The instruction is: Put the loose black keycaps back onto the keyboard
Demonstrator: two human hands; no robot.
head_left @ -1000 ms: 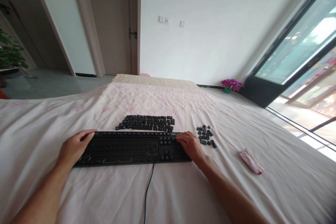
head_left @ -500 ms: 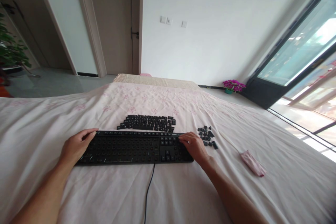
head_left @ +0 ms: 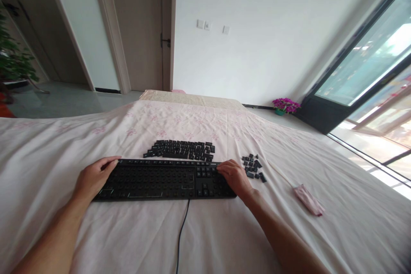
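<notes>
A black keyboard [head_left: 150, 182] lies on the bedspread, its main block stripped of keycaps. Several caps are still seated in the top row, the navigation cluster and the arrow keys. My left hand [head_left: 94, 177] grips the keyboard's upper left edge, thumb on top and fingers closed round the side. Over the number pad, my right hand [head_left: 236, 176] has its fingers bent and pressed together, the tips at the pad's upper left; whatever is under them is hidden. Removed keycaps [head_left: 181, 150] form rows behind the keyboard. A smaller loose group of keycaps [head_left: 252, 166] sits right of my right hand.
A pale floral bedspread [head_left: 205, 235] covers the surface. The keyboard's cable [head_left: 182, 231] runs toward me. To the right lies a small pink cloth pouch [head_left: 308, 200] with a pale cord. Farther off are potted purple flowers [head_left: 285, 105] and a door [head_left: 135, 30].
My right hand's fingers have shifted slightly left and curled closer together over the number pad. My left hand and the keyboard stay almost where they were.
</notes>
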